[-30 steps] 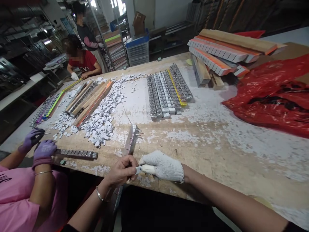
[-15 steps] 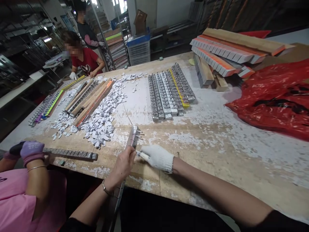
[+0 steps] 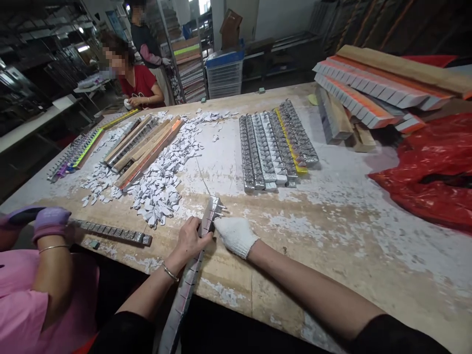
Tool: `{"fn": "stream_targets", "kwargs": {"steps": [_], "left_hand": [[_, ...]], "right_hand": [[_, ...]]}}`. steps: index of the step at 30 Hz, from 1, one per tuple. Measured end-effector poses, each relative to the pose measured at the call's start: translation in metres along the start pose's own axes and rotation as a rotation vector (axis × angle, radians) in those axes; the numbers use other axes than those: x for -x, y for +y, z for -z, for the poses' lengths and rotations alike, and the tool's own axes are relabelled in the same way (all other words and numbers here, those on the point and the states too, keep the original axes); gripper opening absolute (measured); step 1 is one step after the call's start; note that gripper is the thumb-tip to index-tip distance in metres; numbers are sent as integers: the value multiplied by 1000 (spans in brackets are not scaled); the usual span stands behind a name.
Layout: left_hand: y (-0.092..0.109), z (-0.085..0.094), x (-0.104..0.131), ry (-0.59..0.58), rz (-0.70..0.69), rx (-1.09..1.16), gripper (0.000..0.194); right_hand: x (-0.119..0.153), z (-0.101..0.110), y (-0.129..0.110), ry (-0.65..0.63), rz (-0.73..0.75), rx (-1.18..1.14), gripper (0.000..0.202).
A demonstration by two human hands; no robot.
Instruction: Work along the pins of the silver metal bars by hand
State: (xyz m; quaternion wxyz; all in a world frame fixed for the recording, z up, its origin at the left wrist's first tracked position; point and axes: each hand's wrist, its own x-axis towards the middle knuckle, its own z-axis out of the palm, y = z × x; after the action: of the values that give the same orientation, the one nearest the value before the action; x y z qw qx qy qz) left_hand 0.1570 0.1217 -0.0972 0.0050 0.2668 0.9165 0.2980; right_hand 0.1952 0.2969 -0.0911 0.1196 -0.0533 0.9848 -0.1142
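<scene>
A long silver-wrapped bar (image 3: 183, 293) slants from my lap up over the table's front edge, with small pins sticking out to the right near its far end. My bare left hand (image 3: 192, 238) is wrapped round it, the thumb across its upper face. At the bar's right side, my right hand (image 3: 235, 236) in a white knitted glove has its fingers pressed together beside the pins. Whatever those gloved fingers hold is hidden. Beyond the bar lies a pile of small white pieces (image 3: 159, 194).
Silver bars (image 3: 271, 147) lie in a row at centre right. Wooden bars (image 3: 151, 150) rest at the left, more bars (image 3: 368, 88) at the back right beside a red plastic bag (image 3: 424, 182). A person's gloved hand (image 3: 51, 221) is at the left; others stand behind.
The bar now shows more of its length toward my lap. My left hand has opened from a pinch into a wider grip on it. My right hand has turned and moved up beside the pins.
</scene>
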Motion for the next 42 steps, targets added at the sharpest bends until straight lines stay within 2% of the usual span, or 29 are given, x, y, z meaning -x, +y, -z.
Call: {"fn": "stream_targets", "kwargs": {"steps": [4, 6, 9, 11, 13, 16, 20, 22, 25, 27, 30, 32, 34, 36, 38, 40, 42], "left_hand": [[1, 0, 2, -7, 18, 21, 24], [-2, 5, 1, -67, 26, 21, 28], [-13, 23, -6, -138, 29, -127, 21], [-26, 39, -17, -83, 73, -272, 10], [-39, 53, -31, -4, 118, -369, 19], [-55, 69, -54, -5, 119, -409, 29], [-60, 83, -63, -47, 143, -352, 21], [-51, 89, -54, -18, 178, -294, 21], [-22, 90, -27, 58, 234, -162, 27], [4, 79, -2, 64, 253, -31, 30], [39, 53, 35, -47, 311, 201, 15], [51, 36, 56, -111, 478, 515, 7], [55, 29, 71, -107, 564, 815, 12], [54, 30, 82, -92, 471, 967, 26], [55, 36, 90, -104, 346, 994, 34], [58, 43, 94, -99, 261, 890, 32], [62, 48, 96, -55, 155, 695, 24]], "right_hand": [[-8, 1, -3, -12, 37, 6, 19], [-4, 2, -3, -12, 40, 15, 19], [10, 3, -1, 28, 42, -3, 24], [22, 0, 2, 82, 42, -43, 28], [31, -7, 5, 124, 38, -95, 32], [36, -19, 7, 133, 30, -155, 33], [36, -35, 8, 142, 38, -183, 35], [37, -39, 9, 149, 53, -190, 36], [43, -38, 8, 215, 76, -199, 43], [51, -35, 4, 331, 150, -220, 50], [62, -34, -8, 472, 284, -293, 54], [67, -36, -16, 481, 303, -336, 48], [71, -39, -19, 468, 300, -359, 41], [76, -41, -18, 456, 300, -370, 36], [82, -39, -15, 402, 270, -440, 35], [91, -32, -13, 297, 253, -543, 36], [100, -21, -11, 181, 291, -597, 32]]}}
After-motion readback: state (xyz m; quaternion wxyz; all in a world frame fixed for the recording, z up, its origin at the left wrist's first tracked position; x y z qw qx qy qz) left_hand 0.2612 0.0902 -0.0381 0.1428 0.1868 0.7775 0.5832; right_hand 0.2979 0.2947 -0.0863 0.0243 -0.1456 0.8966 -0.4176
